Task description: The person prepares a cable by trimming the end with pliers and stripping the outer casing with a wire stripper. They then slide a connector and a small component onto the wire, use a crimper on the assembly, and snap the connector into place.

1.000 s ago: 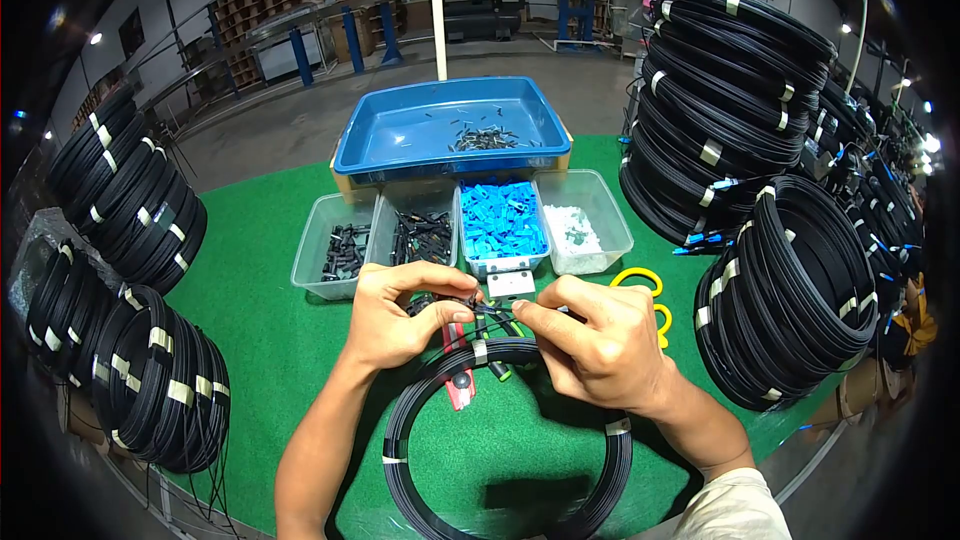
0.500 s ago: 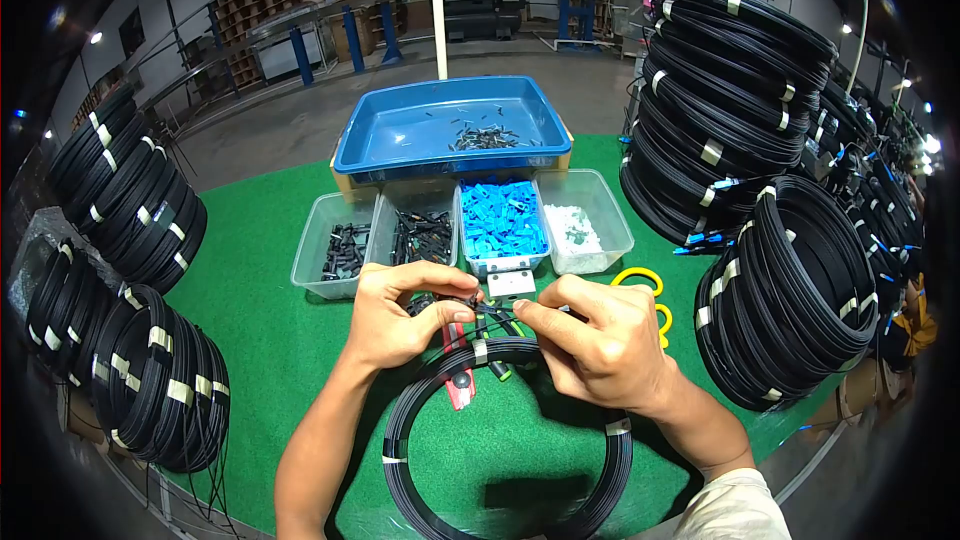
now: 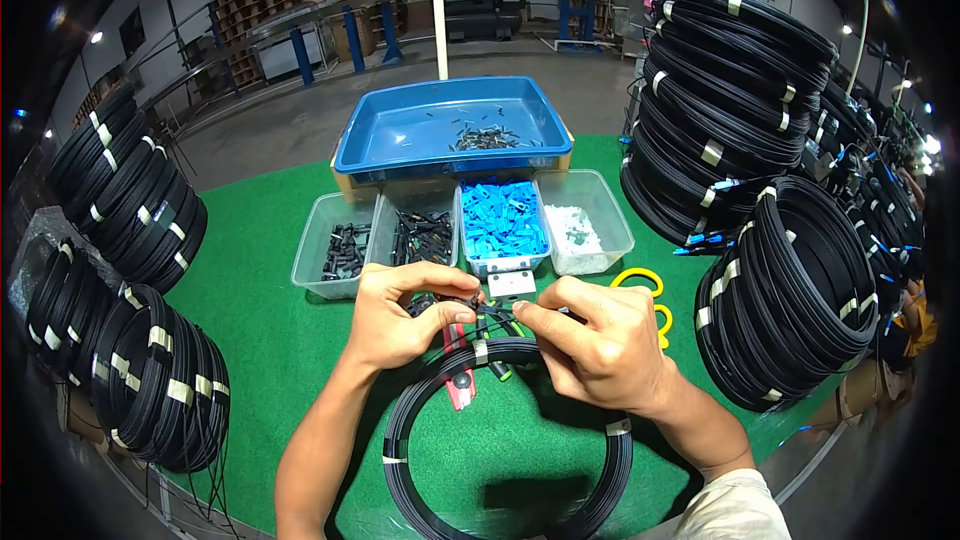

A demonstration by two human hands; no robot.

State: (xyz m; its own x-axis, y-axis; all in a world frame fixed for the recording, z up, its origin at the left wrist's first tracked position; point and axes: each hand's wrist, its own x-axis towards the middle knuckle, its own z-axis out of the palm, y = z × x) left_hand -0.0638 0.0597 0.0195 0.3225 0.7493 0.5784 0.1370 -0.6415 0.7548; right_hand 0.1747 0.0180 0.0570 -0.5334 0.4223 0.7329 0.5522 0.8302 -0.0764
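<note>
My left hand (image 3: pixel 400 315) is closed, thumb and forefinger pinching a small black part (image 3: pixel 474 301) whose exact kind is too small to tell. Opposite it, my right hand (image 3: pixel 600 335) pinches the black cable (image 3: pixel 496 311) close to that part, so the fingertips of both hands nearly meet. Below them a coil of black cable (image 3: pixel 397 430) lies on the green mat. Under the hands, partly covered by the coil and fingers, are a red tool (image 3: pixel 461 392) and a green-and-black handled tool (image 3: pixel 501 371). Yellow scissor handles (image 3: pixel 641 277) show beyond my right hand.
Clear bins hold black parts (image 3: pixel 345 252), more black pieces (image 3: pixel 424 235), blue connectors (image 3: pixel 503 220) and small white pieces (image 3: pixel 572 231). Behind them stands a blue tray (image 3: pixel 400 145) with dark scraps. Stacked cable coils (image 3: pixel 720 120) rise at right, others (image 3: pixel 130 200) at left.
Both hands keep the same grip and position. At the far right edge, a person in orange-yellow clothing has shifted slightly.
</note>
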